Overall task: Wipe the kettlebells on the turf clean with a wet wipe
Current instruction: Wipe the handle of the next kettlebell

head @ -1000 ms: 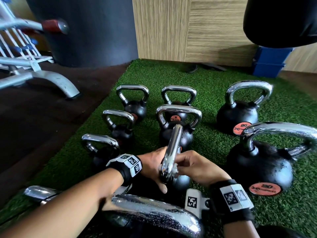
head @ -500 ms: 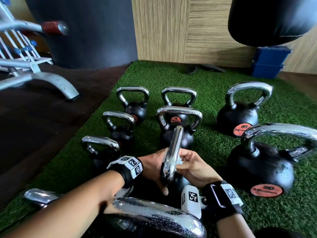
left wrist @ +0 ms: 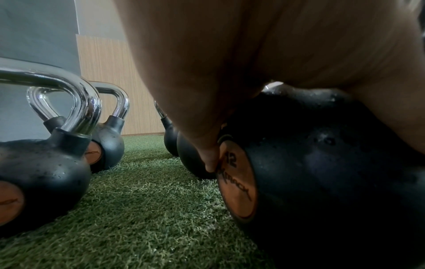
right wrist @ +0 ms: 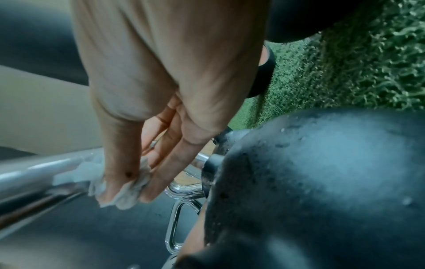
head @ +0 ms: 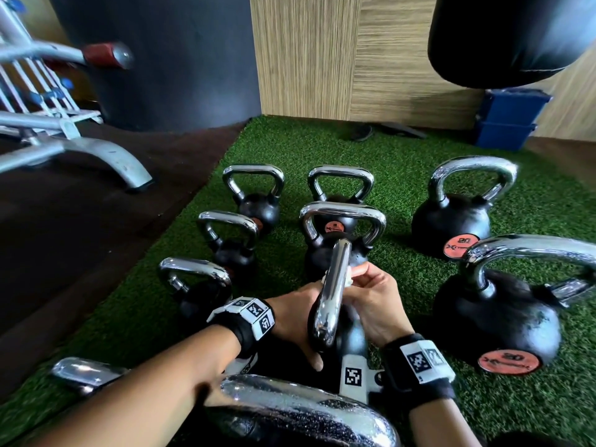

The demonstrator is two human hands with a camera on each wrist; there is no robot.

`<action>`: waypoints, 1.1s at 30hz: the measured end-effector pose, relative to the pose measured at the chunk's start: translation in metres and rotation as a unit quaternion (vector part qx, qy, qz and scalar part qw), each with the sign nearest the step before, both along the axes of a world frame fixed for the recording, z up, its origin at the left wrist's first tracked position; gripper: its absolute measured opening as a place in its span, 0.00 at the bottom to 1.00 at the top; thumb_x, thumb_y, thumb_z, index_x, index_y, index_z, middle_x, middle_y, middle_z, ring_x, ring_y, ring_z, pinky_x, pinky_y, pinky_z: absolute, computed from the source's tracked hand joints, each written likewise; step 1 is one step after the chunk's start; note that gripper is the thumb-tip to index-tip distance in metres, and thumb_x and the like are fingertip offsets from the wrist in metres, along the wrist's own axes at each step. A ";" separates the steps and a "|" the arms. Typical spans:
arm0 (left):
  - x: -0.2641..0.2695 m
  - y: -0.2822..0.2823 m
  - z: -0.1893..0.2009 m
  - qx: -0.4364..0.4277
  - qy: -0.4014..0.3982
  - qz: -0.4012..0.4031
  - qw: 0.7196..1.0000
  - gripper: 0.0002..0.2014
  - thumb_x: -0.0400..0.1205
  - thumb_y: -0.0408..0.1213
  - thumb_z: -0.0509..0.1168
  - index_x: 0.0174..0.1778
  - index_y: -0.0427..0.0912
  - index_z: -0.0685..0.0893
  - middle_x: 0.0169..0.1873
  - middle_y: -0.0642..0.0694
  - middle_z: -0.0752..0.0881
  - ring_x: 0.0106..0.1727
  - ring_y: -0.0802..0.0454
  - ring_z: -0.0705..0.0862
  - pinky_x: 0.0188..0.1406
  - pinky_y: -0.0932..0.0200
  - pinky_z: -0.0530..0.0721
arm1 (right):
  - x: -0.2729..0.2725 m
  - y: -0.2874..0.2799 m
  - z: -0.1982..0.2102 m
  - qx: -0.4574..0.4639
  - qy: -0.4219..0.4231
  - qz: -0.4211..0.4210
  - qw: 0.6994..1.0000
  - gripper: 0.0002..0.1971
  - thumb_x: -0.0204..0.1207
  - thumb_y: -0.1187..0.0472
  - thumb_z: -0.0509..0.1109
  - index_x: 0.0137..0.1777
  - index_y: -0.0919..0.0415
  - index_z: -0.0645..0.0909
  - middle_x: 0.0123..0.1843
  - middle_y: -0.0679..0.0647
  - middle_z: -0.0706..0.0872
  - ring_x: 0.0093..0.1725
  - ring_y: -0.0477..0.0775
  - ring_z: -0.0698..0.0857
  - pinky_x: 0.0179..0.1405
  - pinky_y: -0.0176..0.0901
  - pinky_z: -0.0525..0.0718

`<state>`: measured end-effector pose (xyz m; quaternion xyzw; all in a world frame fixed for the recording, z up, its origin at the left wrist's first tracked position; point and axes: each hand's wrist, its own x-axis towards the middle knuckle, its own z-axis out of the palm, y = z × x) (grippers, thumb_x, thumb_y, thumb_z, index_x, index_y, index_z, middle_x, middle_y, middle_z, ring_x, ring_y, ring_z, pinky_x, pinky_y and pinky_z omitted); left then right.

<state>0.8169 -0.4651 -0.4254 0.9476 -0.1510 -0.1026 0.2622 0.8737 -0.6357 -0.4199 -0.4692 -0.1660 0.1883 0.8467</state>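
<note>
A black kettlebell (head: 350, 337) marked 12 stands on the green turf (head: 290, 156) right in front of me, its chrome handle (head: 332, 285) edge-on. My left hand (head: 300, 321) grips its body (left wrist: 322, 163) from the left, one digit lying over the orange disc (left wrist: 236, 182). My right hand (head: 358, 275) pinches a crumpled white wet wipe (right wrist: 124, 189) against the right side of the chrome handle (right wrist: 34, 174), about halfway up. In the head view only a small white bit of the wet wipe (head: 347, 281) shows beside the handle.
Several more chrome-handled kettlebells stand around: a 20 (head: 451, 221) at the back right, a big one (head: 496, 321) at the right, a wet handle (head: 306, 411) nearest me. A grey bench frame (head: 80, 153) stands left on dark floor; a punching bag (head: 509, 37) hangs over blue boxes (head: 509, 121).
My right hand has slid the wipe up along the handle, away from me, its fingers now stretched further forward. The left hand has kept its hold on the kettlebell.
</note>
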 end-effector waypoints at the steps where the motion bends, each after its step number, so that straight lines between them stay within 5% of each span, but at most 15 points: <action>1: 0.000 0.000 0.001 -0.003 0.001 0.001 1.000 0.67 0.49 0.51 0.91 0.85 0.51 0.64 0.83 0.52 0.61 0.81 0.61 0.59 0.78 0.81 0.54 | 0.001 -0.002 0.000 -0.015 -0.020 -0.001 1.000 0.18 0.58 0.91 0.73 0.39 0.71 0.81 0.38 0.66 0.90 0.34 0.58 0.90 0.37 0.49 0.91; 3: -0.001 0.001 0.001 -0.008 0.006 0.015 1.000 0.70 0.49 0.51 0.92 0.86 0.52 0.60 0.83 0.55 0.60 0.83 0.61 0.59 0.82 0.72 0.55 | 0.001 -0.007 0.003 -0.059 -0.078 -0.002 0.995 0.17 0.58 0.88 0.77 0.38 0.67 0.83 0.41 0.69 0.90 0.38 0.61 0.90 0.43 0.52 0.91; 5: -0.001 0.002 -0.002 -0.019 0.013 0.025 0.999 0.71 0.49 0.50 0.92 0.86 0.50 0.57 0.80 0.59 0.60 0.80 0.63 0.60 0.77 0.81 0.51 | 0.002 -0.008 0.008 -0.095 -0.118 -0.030 0.988 0.16 0.59 0.84 0.80 0.39 0.66 0.84 0.42 0.69 0.91 0.41 0.61 0.90 0.46 0.51 0.91; 10: -0.001 -0.001 0.001 -0.006 0.007 0.003 1.000 0.66 0.51 0.48 0.92 0.84 0.43 0.64 0.81 0.50 0.61 0.79 0.60 0.60 0.71 0.88 0.43 | 0.009 -0.003 0.014 -0.197 -0.144 -0.166 0.955 0.13 0.62 0.79 0.80 0.38 0.62 0.85 0.34 0.56 0.91 0.31 0.48 0.85 0.32 0.36 0.85; 19: -0.001 -0.001 0.003 -0.042 -0.013 -0.037 0.998 0.63 0.50 0.45 0.92 0.80 0.51 0.65 0.78 0.55 0.59 0.75 0.67 0.59 0.73 0.87 0.43 | 0.023 0.003 0.019 -0.344 -0.221 -0.248 0.878 0.09 0.63 0.66 0.82 0.35 0.54 0.85 0.30 0.45 0.89 0.28 0.36 0.84 0.27 0.22 0.78; 22: 0.001 -0.001 0.000 -0.079 0.022 -0.014 0.997 0.67 0.49 0.44 0.92 0.80 0.58 0.58 0.72 0.69 0.64 0.69 0.80 0.65 0.75 0.84 0.55 | 0.026 0.008 0.020 -0.371 -0.172 -0.255 0.876 0.07 0.62 0.63 0.81 0.32 0.55 0.85 0.26 0.44 0.87 0.23 0.33 0.81 0.20 0.21 0.74; 25: 0.001 -0.001 -0.002 -0.109 0.044 0.014 0.993 0.68 0.47 0.47 0.91 0.78 0.66 0.55 0.65 0.90 0.60 0.69 0.92 0.60 0.65 0.90 0.60 | 0.028 0.011 0.023 -0.400 -0.144 -0.256 0.868 0.05 0.63 0.65 0.77 0.30 0.55 0.86 0.23 0.41 0.86 0.21 0.36 0.82 0.22 0.28 0.77; 27: 0.000 0.000 -0.002 -0.110 0.047 0.020 0.993 0.68 0.46 0.50 0.90 0.78 0.68 0.55 0.66 0.92 0.60 0.70 0.91 0.60 0.64 0.91 0.60 | 0.029 0.012 0.024 -0.446 -0.147 -0.242 0.849 0.03 0.63 0.63 0.75 0.31 0.56 0.87 0.26 0.42 0.86 0.27 0.40 0.83 0.31 0.33 0.79; 30: 0.000 -0.001 0.004 -0.080 0.043 0.013 0.996 0.67 0.48 0.50 0.91 0.80 0.63 0.57 0.68 0.91 0.60 0.72 0.89 0.61 0.68 0.89 0.57 | 0.027 0.013 0.022 -0.504 -0.143 -0.201 0.828 0.06 0.65 0.59 0.78 0.30 0.57 0.85 0.29 0.43 0.85 0.31 0.43 0.82 0.28 0.30 0.74; 33: -0.002 0.002 0.017 0.005 0.075 0.012 0.997 0.63 0.55 0.45 0.91 0.83 0.52 0.61 0.76 0.69 0.69 0.77 0.67 0.70 0.81 0.70 0.64 | 0.022 0.016 0.023 -0.515 -0.151 -0.184 0.823 0.10 0.67 0.58 0.78 0.30 0.55 0.80 0.30 0.44 0.83 0.34 0.47 0.83 0.27 0.32 0.72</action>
